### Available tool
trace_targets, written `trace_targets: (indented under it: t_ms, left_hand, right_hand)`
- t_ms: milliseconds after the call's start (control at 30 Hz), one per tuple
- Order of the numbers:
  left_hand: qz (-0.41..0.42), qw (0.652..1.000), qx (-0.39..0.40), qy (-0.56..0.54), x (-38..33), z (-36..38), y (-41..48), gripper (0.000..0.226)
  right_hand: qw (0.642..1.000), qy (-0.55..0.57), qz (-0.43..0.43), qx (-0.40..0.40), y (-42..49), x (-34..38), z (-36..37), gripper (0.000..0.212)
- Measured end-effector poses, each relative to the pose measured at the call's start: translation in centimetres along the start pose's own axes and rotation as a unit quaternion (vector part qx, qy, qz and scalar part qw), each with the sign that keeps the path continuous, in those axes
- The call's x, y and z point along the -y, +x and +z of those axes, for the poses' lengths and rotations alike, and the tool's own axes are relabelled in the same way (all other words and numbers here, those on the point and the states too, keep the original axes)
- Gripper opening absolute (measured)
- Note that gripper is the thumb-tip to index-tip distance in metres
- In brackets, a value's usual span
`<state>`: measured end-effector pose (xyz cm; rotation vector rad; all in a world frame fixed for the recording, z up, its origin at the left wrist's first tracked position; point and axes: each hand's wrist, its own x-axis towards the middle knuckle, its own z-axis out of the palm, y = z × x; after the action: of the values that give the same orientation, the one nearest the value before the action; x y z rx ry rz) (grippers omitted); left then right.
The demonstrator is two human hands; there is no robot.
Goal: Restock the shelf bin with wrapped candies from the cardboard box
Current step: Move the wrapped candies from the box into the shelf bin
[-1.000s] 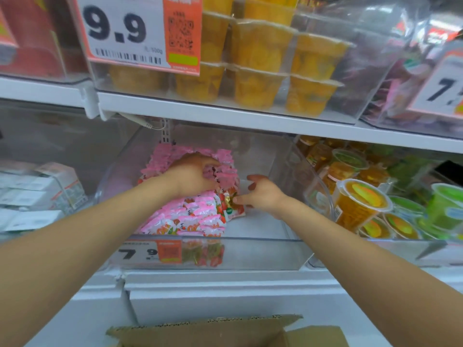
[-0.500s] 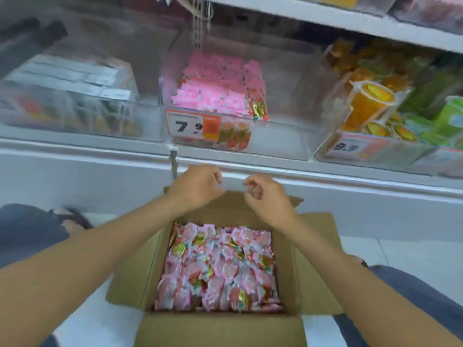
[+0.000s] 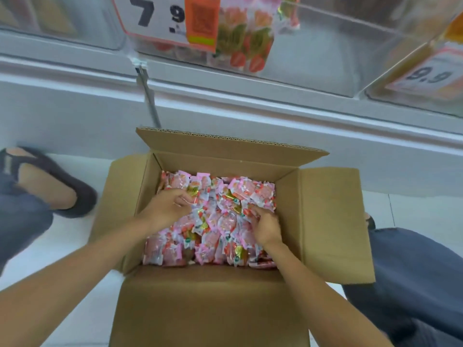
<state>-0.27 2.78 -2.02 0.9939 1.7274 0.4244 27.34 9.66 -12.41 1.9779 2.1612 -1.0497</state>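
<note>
White floor tiles [image 3: 62, 246] and the white base of a shop shelf [image 3: 250, 103] fill the background of the head view. At the top edge sits the clear plastic shelf bin [image 3: 313, 53], seen from below. It carries a price tag [image 3: 155, 18] with the digits 7 and 9 and an orange part, and some pink candies [image 3: 245, 38] press against its front wall just right of the tag. Most of the bin to the right of them looks bare. A neighbouring bin at the far right has its own tag [image 3: 431, 76] reading 9.9. On the floor below the shelf stands the cardboard box [image 3: 333, 221] with all four flaps open, and it is filled with wrapped candies [image 3: 220, 221] in pink, red and white wrappers. Both hands are inside the box, on top of the pile. The left hand [image 3: 167, 209] is near the far left part, and its fingers curl around a few candies. The right hand [image 3: 266, 227] is at the right wall of the box; its fingers go down among the candies and the tips are hidden, so I cannot tell if it grips any. A foot in a dark sandal [image 3: 62, 181] is left of the box, and a knee in blue jeans [image 3: 413, 271] is at the right.
</note>
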Motion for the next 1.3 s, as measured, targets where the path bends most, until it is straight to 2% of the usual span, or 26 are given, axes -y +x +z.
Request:
trace_targets:
  t_ms: [100,167,200,267,333,367,400,467,533,600,633,733,800,867,933,1000,1067,1100,1167,1233,1300]
  left_hand:
    - [-0.028,0.999,0.014,-0.044,-0.3,1.0,0.1,0.016]
    - [-0.089,0.982,0.058,-0.154,-1.2,1.5,-0.2,0.03]
    - [-0.126,0.961,0.099,-0.226,-1.6,1.7,-0.3,0.037]
    - [-0.16,0.919,0.148,-0.329,-2.2,2.2,-0.4,0.042]
    - [-0.159,0.908,0.117,-0.369,-1.5,2.6,0.1,0.059]
    - [-0.164,0.907,0.083,-0.379,-1.0,2.6,0.4,0.068]
    - [-0.17,0.904,0.06,-0.389,-0.5,2.6,0.5,0.073]
    - [-0.177,0.89,0.047,-0.417,0.5,2.2,0.6,0.079]
    - [-0.179,0.885,0.048,-0.428,1.2,1.8,0.6,0.08]
    - [-0.179,0.884,0.056,-0.429,2.0,1.5,0.7,0.081]
    - [-0.183,0.88,0.061,-0.433,2.3,1.4,0.7,0.084]
    - [-0.197,0.876,0.051,-0.437,2.4,1.2,0.5,0.086]
    - [-0.192,0.877,0.044,-0.439,1.8,1.4,0.2,0.097]
    - [-0.17,0.883,0.059,-0.434,1.2,1.6,0.0,0.114]
    - [-0.147,0.883,0.1,-0.435,0.6,1.6,-0.1,0.122]
    - [-0.129,0.867,0.136,-0.461,0.4,1.4,-0.3,0.106]
    - [-0.126,0.856,0.112,-0.489,0.3,1.1,-0.5,0.083]
    - [-0.133,0.856,0.094,-0.491,0.5,1.0,-0.4,0.069]
    - [-0.153,0.848,0.075,-0.501,0.7,0.4,-0.5,0.044]
    - [-0.167,0.824,0.063,-0.537,1.2,0.0,-0.4,0.055]
    - [-0.18,0.821,0.051,-0.54,1.3,-0.3,-0.7,0.062]
  right_hand:
    - [0.997,0.078,-0.013,-0.013,-1.4,2.7,-1.0,0.034]
    - [0.992,0.113,-0.052,-0.036,-2.1,5.1,-2.2,0.038]
    - [0.987,0.128,-0.094,-0.02,-2.6,6.8,-2.8,0.036]
    - [0.963,0.178,-0.176,0.096,-3.5,9.7,-3.6,0.028]
    - [0.931,0.232,-0.157,0.233,-3.5,11.3,-4.0,0.041]
    - [0.926,0.255,-0.125,0.247,-2.8,11.2,-4.0,0.044]
    - [0.933,0.264,-0.095,0.223,-2.2,10.8,-4.1,0.046]
    - [0.976,0.173,-0.06,0.118,-0.3,8.3,-3.7,0.055]
    - [0.992,0.02,-0.046,0.112,0.4,5.7,-2.6,0.066]
    - [0.986,-0.089,-0.067,0.123,0.2,3.4,-0.4,0.067]
    - [0.987,-0.091,-0.084,0.099,0.0,2.8,0.4,0.063]
    - [0.994,0.088,-0.057,0.026,-0.7,4.2,0.1,0.048]
    - [0.988,0.148,-0.047,-0.005,-1.0,6.4,-1.1,0.045]
    - [0.979,0.172,-0.107,-0.017,-2.1,9.2,-2.3,0.038]
    - [0.97,0.142,-0.197,0.014,-3.4,11.7,-2.7,0.039]
    - [0.958,0.124,-0.232,0.112,-4.6,13.4,-2.2,0.051]
    - [0.936,0.206,-0.194,0.21,-5.2,14.6,-2.5,0.053]
    - [0.922,0.263,-0.166,0.23,-5.0,14.7,-2.9,0.047]
    - [0.911,0.334,-0.117,0.213,-4.2,14.4,-3.8,0.034]
    - [0.928,0.335,-0.083,0.137,-2.8,13.5,-4.6,0.028]
    - [0.959,0.272,-0.052,0.052,-0.7,11.7,-4.9,0.027]
